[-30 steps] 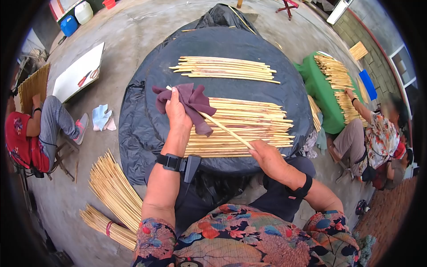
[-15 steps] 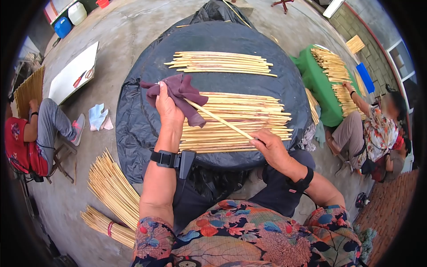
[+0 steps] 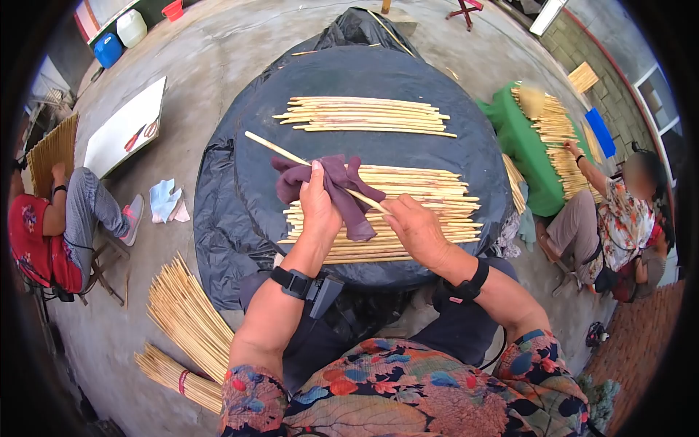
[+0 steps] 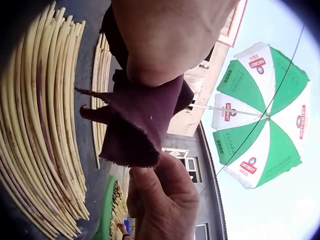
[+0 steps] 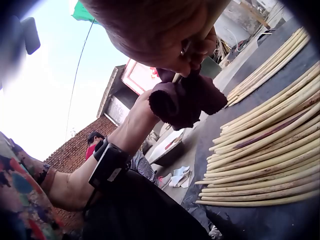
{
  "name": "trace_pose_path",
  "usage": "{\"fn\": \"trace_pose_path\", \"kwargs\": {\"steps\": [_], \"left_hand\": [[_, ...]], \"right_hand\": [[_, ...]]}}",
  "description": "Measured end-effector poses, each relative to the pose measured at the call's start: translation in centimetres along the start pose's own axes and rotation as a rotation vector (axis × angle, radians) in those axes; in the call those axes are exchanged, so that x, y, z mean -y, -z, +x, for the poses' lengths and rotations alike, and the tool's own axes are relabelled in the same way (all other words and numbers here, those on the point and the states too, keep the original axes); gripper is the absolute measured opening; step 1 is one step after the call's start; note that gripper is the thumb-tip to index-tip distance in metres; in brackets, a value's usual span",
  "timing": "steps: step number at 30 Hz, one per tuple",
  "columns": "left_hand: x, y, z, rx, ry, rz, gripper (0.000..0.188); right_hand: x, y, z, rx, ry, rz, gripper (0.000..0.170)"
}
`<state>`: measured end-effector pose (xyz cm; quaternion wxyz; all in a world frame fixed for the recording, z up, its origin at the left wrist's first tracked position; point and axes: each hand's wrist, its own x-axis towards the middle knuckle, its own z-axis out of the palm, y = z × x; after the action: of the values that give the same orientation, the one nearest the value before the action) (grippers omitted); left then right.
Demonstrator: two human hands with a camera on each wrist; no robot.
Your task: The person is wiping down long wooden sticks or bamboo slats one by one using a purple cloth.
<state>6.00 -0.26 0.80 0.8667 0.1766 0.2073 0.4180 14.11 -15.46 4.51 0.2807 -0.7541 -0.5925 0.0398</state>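
Observation:
In the head view a pale stick (image 3: 273, 148) slants down to the right through a dark purple cloth (image 3: 355, 211). The left hand (image 3: 318, 206) grips the cloth around the stick, thumb on top. Close beside it, the right hand (image 3: 416, 227) pinches the stick's lower right end. Beneath both hands lies a wide row of sticks (image 3: 451, 211) on the black-covered round table (image 3: 262, 109); a smaller row (image 3: 371, 115) lies farther back. The left wrist view shows the cloth (image 4: 145, 117) hanging between the two hands, the stick mostly hidden.
Stick bundles (image 3: 191, 313) lie on the floor at lower left. A white board (image 3: 129, 120) with scissors is at left, near a seated person in red (image 3: 45, 233). Another person (image 3: 619, 226) sits at right by a green-covered table (image 3: 535, 182) with sticks.
The left hand and cloth have moved down the stick toward the right hand. More of the stick's upper left end now shows beyond the cloth. The right hand has shifted slightly left.

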Motion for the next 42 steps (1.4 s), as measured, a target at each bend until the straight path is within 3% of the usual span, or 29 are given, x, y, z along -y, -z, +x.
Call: {"fn": "trace_pose_path", "kwargs": {"steps": [6,8,10,11,13,15,17,21,24,28,32,35,37,39,42], "left_hand": [[-2.7,2.3,3.1,-0.111,-0.056,-0.032,0.029],[-5.5,2.2,3.5,-0.074,0.03,-0.037,0.032],[-6.5,2.9,4.6,-0.094,-0.005,-0.031,0.033],[-6.6,3.5,4.7,-0.019,0.043,-0.014,0.033],[-5.8,3.8,5.1,0.043,0.065,-0.014,0.033],[-5.4,3.2,4.5,0.079,0.077,-0.032,0.034],[-5.3,2.2,3.6,0.114,0.082,-0.054,0.035],[-3.4,0.8,2.2,0.158,0.157,-0.076,0.04],[-2.2,0.2,1.1,0.234,0.204,-0.07,0.041],[-0.4,-0.5,-0.1,0.146,0.146,0.039,0.031],[-1.3,-1.2,0.0,0.284,0.069,0.189,0.028],[-1.1,-1.4,0.0,0.228,-0.016,0.269,0.025],[-1.2,-0.9,0.4,0.247,-0.051,0.348,0.025],[-1.3,-0.9,0.5,0.271,-0.083,0.43,0.025],[-1.4,-0.1,1.0,0.408,-0.293,1.076,0.026]], "right_hand": [[-0.3,-0.1,-0.8,0.094,-0.008,0.16,0.02],[-1.3,0.9,-3.1,0.082,-0.013,0.15,0.019],[-1.7,1.4,-4.7,0.178,-0.071,0.445,0.017],[-1.7,1.8,-5.4,0.17,-0.082,0.443,0.017],[-1.5,2.8,-6.4,0.403,-0.417,0.681,0.016],[-1.4,3.4,-6.7,0.4,-0.473,0.815,0.018],[-1.3,3.5,-6.4,0.501,-0.69,1.184,0.02],[-1.1,2.8,-4.0,0.543,-0.657,1.303,0.023],[-1.9,1.2,-1.8,0.516,-0.606,1.225,0.023],[-0.5,-0.3,1.3,0.398,-0.619,1.192,0.021],[-1.3,-2.8,2.5,0.356,-0.47,0.989,0.022],[-2.4,-3.9,2.2,0.328,-0.338,0.839,0.024],[-2.5,-2.4,1.2,0.12,-0.029,0.323,0.022],[-2.5,0.0,0.4,0.224,-0.143,0.358,0.022],[-2.8,2.3,-0.7,0.068,0.01,0.037,0.021]]}}
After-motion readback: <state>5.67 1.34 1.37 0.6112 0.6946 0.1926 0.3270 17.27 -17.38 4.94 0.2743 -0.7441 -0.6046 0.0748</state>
